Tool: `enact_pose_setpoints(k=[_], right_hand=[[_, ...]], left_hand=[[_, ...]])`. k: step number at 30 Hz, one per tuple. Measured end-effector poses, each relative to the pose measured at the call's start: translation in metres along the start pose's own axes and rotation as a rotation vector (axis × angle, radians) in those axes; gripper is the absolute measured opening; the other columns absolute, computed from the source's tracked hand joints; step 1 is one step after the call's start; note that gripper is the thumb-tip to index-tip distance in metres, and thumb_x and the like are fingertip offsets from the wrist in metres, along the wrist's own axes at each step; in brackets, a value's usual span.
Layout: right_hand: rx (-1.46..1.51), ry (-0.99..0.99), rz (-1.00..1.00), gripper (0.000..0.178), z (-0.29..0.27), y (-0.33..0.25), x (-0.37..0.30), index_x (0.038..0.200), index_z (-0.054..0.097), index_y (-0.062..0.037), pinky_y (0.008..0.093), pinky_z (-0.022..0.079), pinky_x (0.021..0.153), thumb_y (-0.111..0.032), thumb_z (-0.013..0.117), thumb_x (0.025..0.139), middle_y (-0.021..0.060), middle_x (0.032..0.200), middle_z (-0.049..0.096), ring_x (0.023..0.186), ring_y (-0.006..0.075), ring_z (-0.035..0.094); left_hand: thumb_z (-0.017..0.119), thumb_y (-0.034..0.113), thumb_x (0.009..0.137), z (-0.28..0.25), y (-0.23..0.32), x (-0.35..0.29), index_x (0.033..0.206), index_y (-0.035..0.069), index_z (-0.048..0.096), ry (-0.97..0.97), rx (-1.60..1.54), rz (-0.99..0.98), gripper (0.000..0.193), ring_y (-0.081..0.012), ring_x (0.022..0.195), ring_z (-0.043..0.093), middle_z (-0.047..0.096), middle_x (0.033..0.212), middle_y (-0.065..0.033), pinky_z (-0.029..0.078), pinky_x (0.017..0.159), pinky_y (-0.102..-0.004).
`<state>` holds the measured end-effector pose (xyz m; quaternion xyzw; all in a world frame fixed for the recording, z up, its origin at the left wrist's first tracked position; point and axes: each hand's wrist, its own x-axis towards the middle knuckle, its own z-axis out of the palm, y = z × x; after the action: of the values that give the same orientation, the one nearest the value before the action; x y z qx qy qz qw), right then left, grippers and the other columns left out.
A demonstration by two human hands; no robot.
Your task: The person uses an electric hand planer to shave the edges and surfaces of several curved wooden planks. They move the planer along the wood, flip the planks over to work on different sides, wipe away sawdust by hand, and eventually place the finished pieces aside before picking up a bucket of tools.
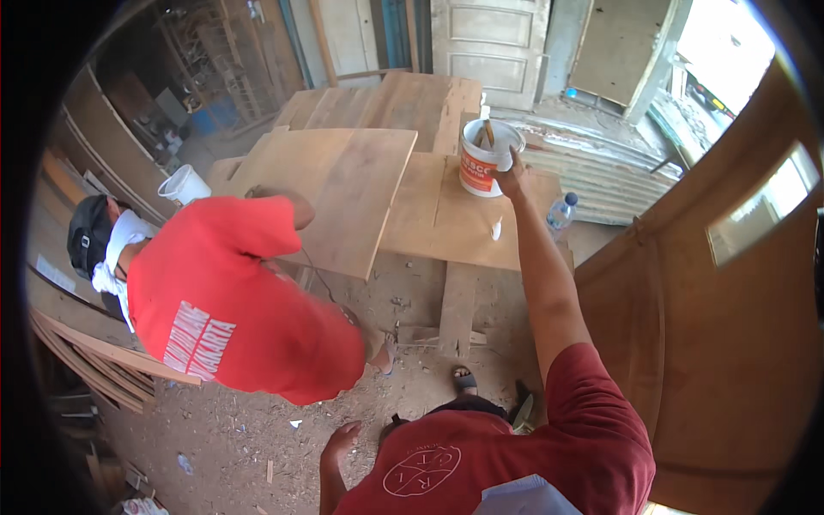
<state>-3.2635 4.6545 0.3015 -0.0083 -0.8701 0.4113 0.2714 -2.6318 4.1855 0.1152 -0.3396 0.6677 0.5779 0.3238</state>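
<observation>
My right arm stretches forward over the workbench, and my right hand (512, 178) is closed on the right rim of a white plastic bucket (478, 172) with an orange label. A brush with a wooden handle (489, 133) leans inside the bucket; the bucket's contents cannot be made out. Low at my side hangs my left hand (344, 436), holding nothing, its fingers loosely apart. Under the bucket lies a wooden panel (416, 225). A small white object (496, 228) sits on it in front of the bucket, and a clear bottle with a blue cap (562, 211) stands to the right.
A co-worker in a red shirt (249, 300) bends over a tilted wooden board (343, 176) at my left. Another white bucket (184, 184) stands beyond them. A large wooden door (704, 343) rises close on my right. Curved wood strips (94, 369) lie far left.
</observation>
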Motion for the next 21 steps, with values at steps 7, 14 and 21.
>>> enact_pose_setpoints(k=[7, 14, 21], right_hand=[[0.073, -0.028, 0.025, 0.051, 0.025, 0.015, 0.007, 0.109, 0.064, -0.0076, 0.0521, 0.052, 0.090, -0.019, 0.093, 0.069, 0.0249, 0.110, 0.065, 0.106, 0.0473, 0.064], [0.186, 0.014, -0.256, 0.037, -0.011, -0.012, -0.043, 0.095, 0.062, -0.0054, 0.0506, 0.055, 0.079, -0.009, 0.091, 0.071, 0.0171, 0.118, 0.066, 0.105, 0.0428, 0.067], [0.336, -0.052, -0.449, 0.031, -0.069, -0.067, -0.098, 0.092, 0.067, -0.0047, 0.0463, 0.059, 0.087, -0.004, 0.089, 0.071, 0.0209, 0.138, 0.063, 0.115, 0.0413, 0.068]], left_hand=[[0.058, 0.045, 0.107, 0.090, 0.058, -0.038, 0.151, 0.013, 0.057, 0.134, 0.333, 0.053, 0.055, -0.0270, 0.138, 0.057, 0.062, 0.149, -0.0150, 0.043, 0.114, -0.0386], [0.061, 0.042, 0.107, 0.123, 0.113, -0.058, 0.149, 0.012, 0.058, 0.173, 0.410, 0.090, 0.052, -0.0303, 0.130, 0.064, 0.065, 0.144, -0.0173, 0.049, 0.108, -0.0404], [0.062, 0.029, 0.108, 0.138, 0.265, -0.053, 0.151, 0.007, 0.055, 0.315, 0.432, 0.534, 0.048, -0.0247, 0.134, 0.059, 0.061, 0.146, -0.0150, 0.049, 0.109, -0.0382]])
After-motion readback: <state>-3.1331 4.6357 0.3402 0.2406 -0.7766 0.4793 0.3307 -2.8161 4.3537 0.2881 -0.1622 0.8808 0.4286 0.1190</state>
